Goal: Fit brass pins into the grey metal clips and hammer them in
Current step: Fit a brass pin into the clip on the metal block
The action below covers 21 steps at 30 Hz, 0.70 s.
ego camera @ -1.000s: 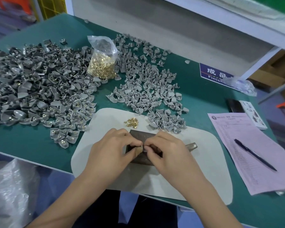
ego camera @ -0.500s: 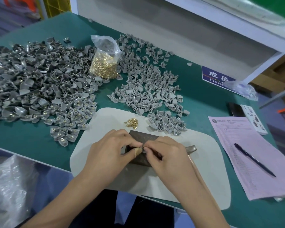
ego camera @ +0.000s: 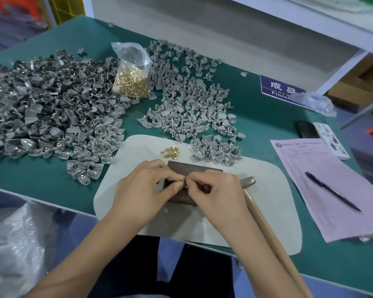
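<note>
My left hand [ego camera: 144, 190] and my right hand [ego camera: 215, 194] meet fingertip to fingertip over a dark metal block [ego camera: 194, 168] on a white mat [ego camera: 267, 211]. Both pinch something small between them; it is mostly hidden by the fingers, so I cannot tell clip from pin. A tan bandage wraps my left thumb tip. A hammer [ego camera: 265, 224] with a wooden handle lies on the mat under my right forearm. A little heap of loose brass pins [ego camera: 171, 152] sits on the mat just beyond the block.
A large pile of grey clips with pins fitted [ego camera: 43, 117] covers the left of the green table. A second pile of grey clips [ego camera: 194, 117] lies behind the mat. A clear bag of brass pins [ego camera: 132, 78] stands between them. Pink paper [ego camera: 323, 186] with a pen [ego camera: 332, 191] lies right.
Both hands stay together over the block with only small finger shifts. The camera has tilted a little, so more of the hammer handle shows.
</note>
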{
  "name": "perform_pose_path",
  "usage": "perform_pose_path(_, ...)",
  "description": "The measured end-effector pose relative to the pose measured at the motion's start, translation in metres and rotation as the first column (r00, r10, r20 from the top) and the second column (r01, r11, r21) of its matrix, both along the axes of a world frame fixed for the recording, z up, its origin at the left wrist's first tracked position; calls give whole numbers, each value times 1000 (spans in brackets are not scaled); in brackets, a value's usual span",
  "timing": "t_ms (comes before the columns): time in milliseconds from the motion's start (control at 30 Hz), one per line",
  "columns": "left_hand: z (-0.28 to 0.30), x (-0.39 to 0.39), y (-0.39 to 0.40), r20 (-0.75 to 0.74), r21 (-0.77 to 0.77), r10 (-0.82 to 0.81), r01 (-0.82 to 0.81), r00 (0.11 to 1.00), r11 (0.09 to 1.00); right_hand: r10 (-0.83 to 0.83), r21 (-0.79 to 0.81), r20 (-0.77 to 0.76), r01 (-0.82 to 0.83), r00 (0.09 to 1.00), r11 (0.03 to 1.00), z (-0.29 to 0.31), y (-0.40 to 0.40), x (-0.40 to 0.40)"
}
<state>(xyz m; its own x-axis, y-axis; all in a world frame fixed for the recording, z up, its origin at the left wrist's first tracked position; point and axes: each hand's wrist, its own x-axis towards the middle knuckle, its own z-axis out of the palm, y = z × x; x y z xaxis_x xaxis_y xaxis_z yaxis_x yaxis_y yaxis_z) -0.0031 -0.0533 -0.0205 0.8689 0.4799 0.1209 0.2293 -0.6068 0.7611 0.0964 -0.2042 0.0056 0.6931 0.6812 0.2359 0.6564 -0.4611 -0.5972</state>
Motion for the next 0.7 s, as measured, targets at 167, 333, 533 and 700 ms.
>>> perform_pose_path(167,-1,-2,-2,25,3,-10,10,1000,1000,9,6,36,-9,999,1000,-1,-2,-5)
perform_pose_path(333,-1,-1,-1,21,39,-7,6,1000,999,-268,210,62,250,961,945,-8,-43,-3)
perform_pose_path(533,-1,-1,0,25,89,-7,5,1000,996,-563,-325,37,543,826,774,-20,-109,13)
perform_pose_path(700,-2,1,0,29,75,-16,14,999,997,-521,-377,148,535,841,756,-24,-102,13)
